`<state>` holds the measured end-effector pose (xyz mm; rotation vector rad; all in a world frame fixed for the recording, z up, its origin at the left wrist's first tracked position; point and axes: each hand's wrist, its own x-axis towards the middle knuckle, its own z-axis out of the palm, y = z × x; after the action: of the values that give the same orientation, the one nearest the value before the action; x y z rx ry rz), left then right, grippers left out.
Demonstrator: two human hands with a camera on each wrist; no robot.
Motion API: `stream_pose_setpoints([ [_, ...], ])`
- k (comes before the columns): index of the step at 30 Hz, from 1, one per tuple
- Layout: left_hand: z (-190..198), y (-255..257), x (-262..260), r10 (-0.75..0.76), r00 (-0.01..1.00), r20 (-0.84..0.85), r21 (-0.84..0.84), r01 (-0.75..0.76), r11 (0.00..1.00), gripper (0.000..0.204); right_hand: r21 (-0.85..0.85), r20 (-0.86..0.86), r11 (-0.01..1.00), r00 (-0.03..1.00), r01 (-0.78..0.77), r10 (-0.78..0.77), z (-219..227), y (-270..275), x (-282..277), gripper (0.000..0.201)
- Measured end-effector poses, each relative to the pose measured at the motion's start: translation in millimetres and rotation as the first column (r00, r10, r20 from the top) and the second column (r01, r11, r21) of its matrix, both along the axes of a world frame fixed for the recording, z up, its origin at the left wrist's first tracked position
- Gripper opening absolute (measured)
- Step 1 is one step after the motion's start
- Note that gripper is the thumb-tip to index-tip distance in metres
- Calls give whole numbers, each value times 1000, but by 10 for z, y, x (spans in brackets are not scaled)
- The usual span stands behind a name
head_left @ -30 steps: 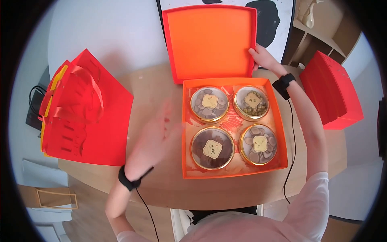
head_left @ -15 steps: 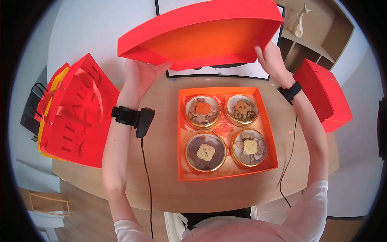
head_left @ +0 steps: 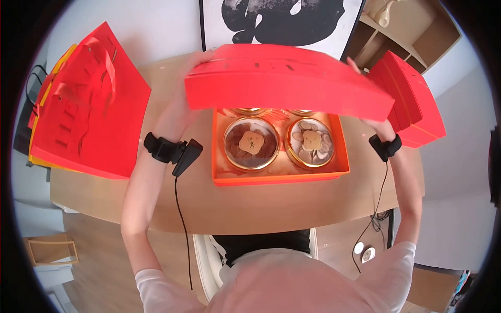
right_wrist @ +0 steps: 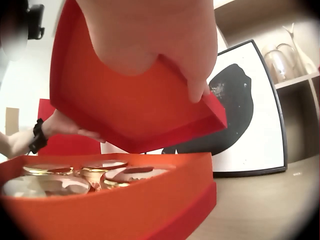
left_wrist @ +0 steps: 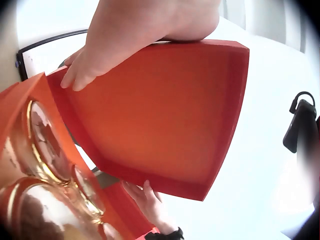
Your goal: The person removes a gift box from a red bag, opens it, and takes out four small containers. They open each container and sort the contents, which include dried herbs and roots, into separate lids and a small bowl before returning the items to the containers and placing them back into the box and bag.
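Both hands hold a red lid [head_left: 287,88], orange inside [left_wrist: 155,110], tilted above the back part of an orange box [head_left: 342,151]. The left hand [head_left: 185,88] grips the lid's left side; in the left wrist view that hand [left_wrist: 145,35] curls over the lid's edge. At the right side, mostly behind the lid in the head view, is the right hand [right_wrist: 155,40], its fingers around the rim. Inside the box sit round gold-rimmed jars, two in plain sight at the front, a dark one [head_left: 252,143] and one with pale slices [head_left: 310,142]; the lid partly covers the back ones.
A red gift bag [head_left: 99,109] stands on the table [head_left: 250,208] at the left. At the right is a red box [head_left: 409,99]. Behind are a framed black-and-white picture [head_left: 282,21] and a shelf [head_left: 386,41]. Cables hang from both wrists.
The lid has come down and forward over the back of the box, its red outer face now showing. Since the earliest frame the left hand has taken hold of its left side.
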<state>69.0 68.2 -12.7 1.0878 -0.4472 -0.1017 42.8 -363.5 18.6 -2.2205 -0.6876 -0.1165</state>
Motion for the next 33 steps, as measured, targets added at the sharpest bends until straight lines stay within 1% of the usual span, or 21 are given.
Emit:
stream_pose_setpoints([
  [1,104,-49,-93,39,999,-27,56,-38,998,50,32,-44,997,996,-75,77,-98,-40,-53,88],
  [2,209,-99,-187,77,996,-53,112,-71,991,50,120,-148,992,987,-45,63,-249,-117,-48,90],
  [3,288,-125,-249,60,995,-85,142,-48,989,53,201,-261,980,964,-1,54,-424,-209,-29,92],
  [4,331,-134,-299,49,992,-115,158,-30,987,57,231,-300,973,953,19,52,-470,-189,-50,92],
  [6,397,-139,-383,27,983,-182,181,7,984,67,240,-311,971,949,21,56,-527,-203,-143,90],
  [8,407,-154,-447,51,968,-247,195,-2,981,78,222,-300,975,953,21,48,-432,-101,-291,89],
  [10,377,-187,-496,110,944,-310,213,-44,976,89,186,-295,982,955,34,23,-324,-7,-467,88],
  [12,292,-141,-528,4,977,-215,211,43,976,94,158,-288,986,958,47,0,-268,55,-591,86],
  [14,202,-80,-532,-44,978,-205,225,91,970,95,144,-283,988,959,56,-13,-246,105,-685,85],
  [16,115,-44,-521,-27,956,-291,249,103,963,93,131,-277,989,961,65,-26,-241,138,-762,84],
  [18,9,-65,-525,34,928,-370,321,94,942,90,133,-275,989,961,68,-29,-260,163,-804,82],
  [20,-36,-76,-616,55,943,-330,377,78,923,88,136,-275,988,961,69,-29,-300,172,-834,81],
  [22,-47,-65,-807,24,984,-175,413,51,909,87,149,-281,987,959,68,-24,-330,184,-836,80],
  [25,-114,-80,-827,1,973,-232,347,82,934,88,229,-316,971,949,75,1,-419,147,-823,76],
  [26,-139,-75,-824,-6,974,-226,362,90,928,88,261,-332,962,943,79,12,-448,103,-795,75],
  [29,-207,-38,-794,-24,981,-192,421,104,901,88,232,-263,973,962,-8,71,-504,-20,-746,76],
  [31,-266,-18,-797,-24,990,-136,487,88,869,88,398,-371,915,924,67,94,-518,-15,-762,79],
  [32,-264,-11,-806,-41,991,-130,487,99,867,89,471,-430,875,895,113,116,-472,30,-768,81],
  [33,-247,-9,-827,-58,990,-126,487,113,866,90,375,-425,917,904,134,42,-420,83,-795,80],
])
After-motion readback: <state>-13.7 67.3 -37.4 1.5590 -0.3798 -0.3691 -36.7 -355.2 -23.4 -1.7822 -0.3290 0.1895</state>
